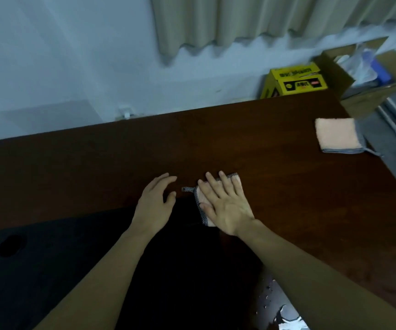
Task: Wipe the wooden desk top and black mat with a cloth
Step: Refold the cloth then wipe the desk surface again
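While the black mat (73, 270) covers the desk's near-left part, the left hand (155, 206) hovers or rests at the mat's far edge, fingers loosely spread, grasping nothing. Just right of it, the right hand (225, 206) presses flat, fingers straight, on the pink cloth (234, 184) lying across the mat's far-right corner and bare wooden desk top (216, 144). A second pink cloth (338, 138) sits at the desk's far-right edge, well apart.

The right hand (228, 206) presses a pink cloth (236, 184) flat on the wooden desk (287, 177); the left hand (155, 203) hovers beside it.
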A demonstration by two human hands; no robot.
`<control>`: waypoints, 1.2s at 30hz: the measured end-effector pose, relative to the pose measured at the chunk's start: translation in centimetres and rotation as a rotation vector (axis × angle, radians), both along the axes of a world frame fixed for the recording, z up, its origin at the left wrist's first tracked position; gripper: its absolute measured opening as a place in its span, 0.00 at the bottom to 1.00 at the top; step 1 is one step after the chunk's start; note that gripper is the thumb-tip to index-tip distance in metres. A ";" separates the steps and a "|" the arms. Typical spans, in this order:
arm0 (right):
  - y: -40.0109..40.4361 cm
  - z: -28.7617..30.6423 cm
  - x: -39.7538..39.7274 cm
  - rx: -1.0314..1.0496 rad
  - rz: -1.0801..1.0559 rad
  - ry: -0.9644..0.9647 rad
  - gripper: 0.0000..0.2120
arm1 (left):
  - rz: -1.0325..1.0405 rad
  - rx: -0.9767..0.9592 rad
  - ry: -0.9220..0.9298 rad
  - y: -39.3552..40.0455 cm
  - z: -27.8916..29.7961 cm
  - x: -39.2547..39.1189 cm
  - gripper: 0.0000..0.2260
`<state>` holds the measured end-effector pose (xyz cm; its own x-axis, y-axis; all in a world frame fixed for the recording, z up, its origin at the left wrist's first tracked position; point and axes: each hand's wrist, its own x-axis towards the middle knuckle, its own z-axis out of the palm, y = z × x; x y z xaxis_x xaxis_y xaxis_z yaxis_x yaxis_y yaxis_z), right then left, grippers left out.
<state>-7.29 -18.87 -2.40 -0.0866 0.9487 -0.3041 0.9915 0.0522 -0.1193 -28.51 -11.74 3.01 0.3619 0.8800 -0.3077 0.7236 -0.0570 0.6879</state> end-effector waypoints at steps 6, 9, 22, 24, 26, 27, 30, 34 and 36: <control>-1.0 -0.6 6.7 0.029 -0.211 -0.028 0.31 | -0.179 0.108 0.041 3.5 -1.5 4.4 0.20; -1.8 -0.9 9.2 0.054 -0.293 -0.019 0.32 | -0.240 0.174 0.094 5.3 -2.2 6.2 0.20; 7.3 -0.9 19.9 0.053 -0.446 -0.016 0.30 | -0.161 0.360 0.335 11.8 -6.5 9.7 0.23; 9.3 -0.9 21.3 0.056 -0.437 -0.013 0.30 | -0.131 0.349 0.334 12.3 -6.8 10.4 0.23; 11.1 -1.0 22.4 0.062 -0.435 -0.008 0.30 | -0.109 0.347 0.327 12.2 -7.1 10.8 0.22; 12.0 -1.1 22.8 0.069 -0.437 -0.009 0.30 | -0.099 0.359 0.325 12.1 -7.3 11.0 0.22; 15.0 -1.2 24.1 0.080 -0.448 -0.012 0.30 | -0.064 0.393 0.315 11.7 -7.5 11.2 0.21; 18.9 -1.5 25.6 0.089 -0.464 -0.026 0.30 | -0.037 0.391 0.300 11.6 -7.5 11.3 0.21; 20.2 -1.7 25.7 0.092 -0.484 -0.026 0.30 | -0.028 0.394 0.295 11.4 -7.6 11.3 0.21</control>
